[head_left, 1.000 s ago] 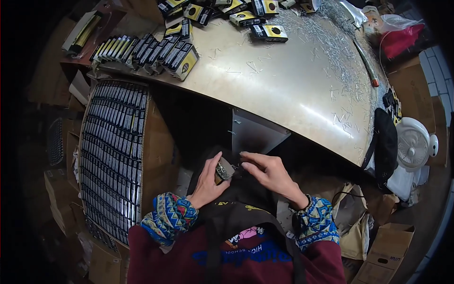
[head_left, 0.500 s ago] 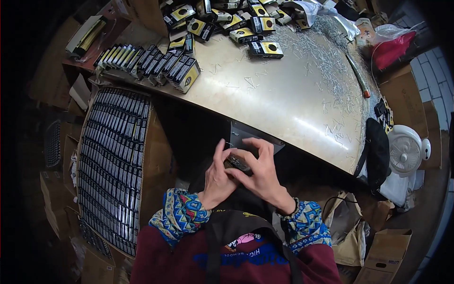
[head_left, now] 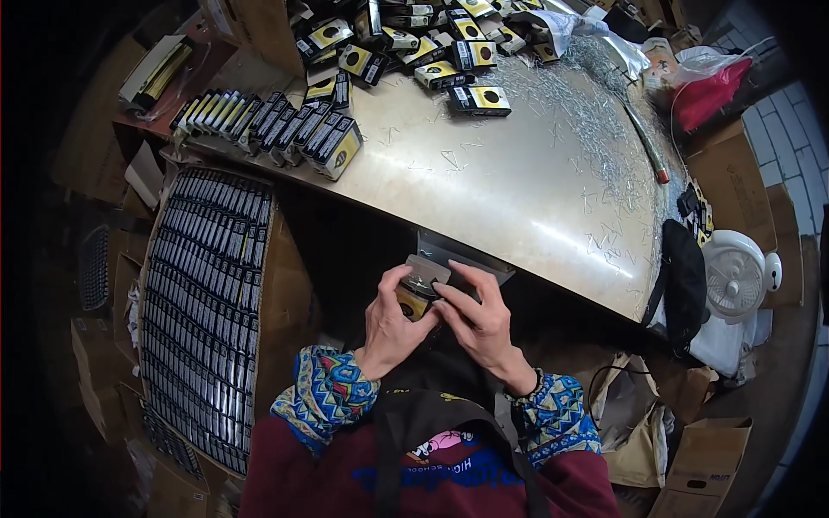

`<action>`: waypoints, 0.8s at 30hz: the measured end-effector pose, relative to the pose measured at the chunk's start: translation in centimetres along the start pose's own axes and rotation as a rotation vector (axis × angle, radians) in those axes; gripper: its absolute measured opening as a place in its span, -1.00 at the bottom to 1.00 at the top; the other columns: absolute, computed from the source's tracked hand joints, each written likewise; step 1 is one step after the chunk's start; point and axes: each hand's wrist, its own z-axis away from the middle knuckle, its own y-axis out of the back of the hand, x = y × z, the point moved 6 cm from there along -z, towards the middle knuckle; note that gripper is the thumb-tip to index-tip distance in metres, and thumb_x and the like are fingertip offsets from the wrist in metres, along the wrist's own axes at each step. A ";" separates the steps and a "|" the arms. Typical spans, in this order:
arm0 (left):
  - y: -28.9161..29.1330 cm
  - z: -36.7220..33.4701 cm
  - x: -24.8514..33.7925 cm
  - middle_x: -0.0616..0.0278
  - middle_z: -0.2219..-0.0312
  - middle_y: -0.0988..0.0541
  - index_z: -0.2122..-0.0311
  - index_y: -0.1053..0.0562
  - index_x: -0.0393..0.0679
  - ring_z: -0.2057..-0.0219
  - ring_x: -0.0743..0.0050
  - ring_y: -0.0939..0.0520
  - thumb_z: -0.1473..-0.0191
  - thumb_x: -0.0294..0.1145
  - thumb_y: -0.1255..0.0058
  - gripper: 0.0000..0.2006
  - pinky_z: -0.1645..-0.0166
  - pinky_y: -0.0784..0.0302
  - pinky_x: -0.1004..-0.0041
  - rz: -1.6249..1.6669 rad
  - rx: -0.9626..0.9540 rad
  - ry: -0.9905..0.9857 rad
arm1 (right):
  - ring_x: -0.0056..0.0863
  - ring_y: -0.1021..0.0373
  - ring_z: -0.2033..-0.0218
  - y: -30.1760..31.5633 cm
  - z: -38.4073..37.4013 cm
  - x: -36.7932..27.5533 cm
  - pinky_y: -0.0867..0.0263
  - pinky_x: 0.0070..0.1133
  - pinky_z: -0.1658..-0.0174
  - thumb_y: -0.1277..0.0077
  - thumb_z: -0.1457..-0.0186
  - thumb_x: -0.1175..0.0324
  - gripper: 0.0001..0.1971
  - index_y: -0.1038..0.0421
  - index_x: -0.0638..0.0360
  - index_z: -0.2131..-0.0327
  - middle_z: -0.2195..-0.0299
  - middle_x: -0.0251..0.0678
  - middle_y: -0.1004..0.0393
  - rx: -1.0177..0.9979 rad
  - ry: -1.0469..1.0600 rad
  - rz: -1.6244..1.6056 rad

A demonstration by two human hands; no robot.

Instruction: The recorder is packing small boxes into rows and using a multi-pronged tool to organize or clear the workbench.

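In front of my body, below the table's near edge, I hold a small black and yellow cardboard box [head_left: 412, 304]. Its end is raised as a greyish flap at the top. My left hand [head_left: 389, 326] wraps round the box's left side, fingers along the edge and thumb across the front. My right hand [head_left: 486, 328] is closed at the upper right of the box, its thumb and fingertips pressed near the flap. The inside of the box is mostly hidden by my fingers.
On the table [head_left: 509, 203] stand a row of similar boxes [head_left: 332, 147], a loose pile of boxes [head_left: 440, 52] and scattered bent metal wires [head_left: 596, 112]. To my left is a carton of tightly packed boxes [head_left: 203, 302]. A white fan [head_left: 734, 274] stands at the right.
My hands have shifted on the box: the dark object between my fingers earlier is covered, and the yellow front and raised flap now show. The view has moved slightly.
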 end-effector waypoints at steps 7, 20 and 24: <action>-0.2 -0.9 2.4 -0.05 0.15 -0.46 -0.01 -0.19 -0.15 0.20 -0.11 -0.58 0.14 -0.43 -0.25 -0.40 0.19 -0.55 0.24 -0.119 -0.035 -0.135 | -0.37 -0.51 0.20 -0.5 -0.3 -0.4 -0.42 -0.61 0.17 -0.11 -0.02 0.60 -0.74 -0.51 0.33 0.15 0.17 -0.09 -0.53 0.071 -0.221 -0.220; -0.5 -1.3 2.9 -0.02 0.28 -0.41 0.02 -0.22 -0.28 0.25 -0.08 -0.51 0.24 -0.50 -0.21 -0.39 0.24 -0.47 0.19 -0.292 -0.108 -0.067 | -0.68 -0.47 0.31 -1.2 1.3 1.7 -0.41 -0.73 0.23 -0.13 -0.05 0.56 -0.79 -0.53 0.37 0.19 0.29 -0.25 -0.60 0.083 -0.674 -0.545; -0.4 -1.5 2.7 -0.03 0.28 -0.40 0.05 -0.22 -0.29 0.27 -0.09 -0.51 0.20 -0.52 -0.18 -0.45 0.27 -0.46 0.18 -0.298 -0.093 -0.097 | -0.64 -0.49 0.34 -1.5 0.9 1.3 -0.41 -0.73 0.25 -0.14 -0.04 0.56 -0.80 -0.54 0.38 0.22 0.28 -0.20 -0.60 0.112 -0.586 -0.493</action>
